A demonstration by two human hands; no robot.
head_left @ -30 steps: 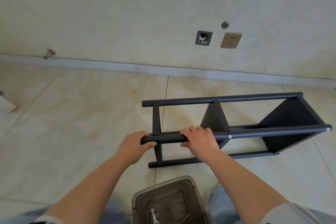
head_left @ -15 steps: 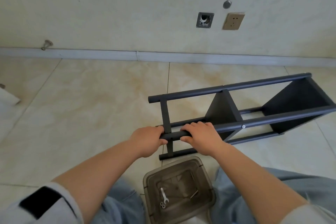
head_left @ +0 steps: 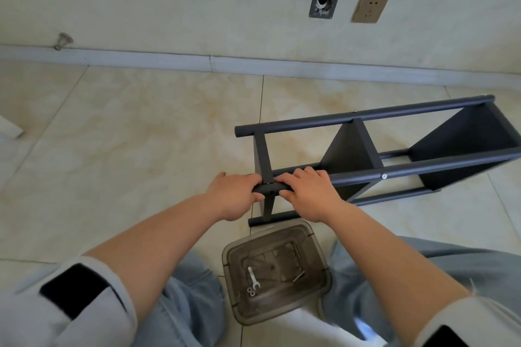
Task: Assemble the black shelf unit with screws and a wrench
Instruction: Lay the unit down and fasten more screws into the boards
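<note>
The black shelf unit [head_left: 363, 114] lies on its side on the tiled floor, its long round poles running to the right and two dark panels set between them. My left hand [head_left: 234, 191] grips the near end of the upper front pole. My right hand [head_left: 307, 189] curls over the same pole just right of the short cross post. A silver screw head [head_left: 384, 176] shows on that pole further right. A small silver wrench [head_left: 253, 277] lies inside a smoky clear plastic bin [head_left: 231, 259] between my knees, with loose nuts beside it.
The wall and its grey baseboard [head_left: 253, 63] run across the back, with a socket [head_left: 370, 8], a square wall opening [head_left: 323, 4] and a door stop [head_left: 63, 41]. A white object [head_left: 10, 127] lies at the far left. My jeans-clad legs flank the bin.
The view has dropped and drawn nearer, showing the whole bin. The shelf's right end has swung away from me, and my hands have closed in together at the pole's end.
</note>
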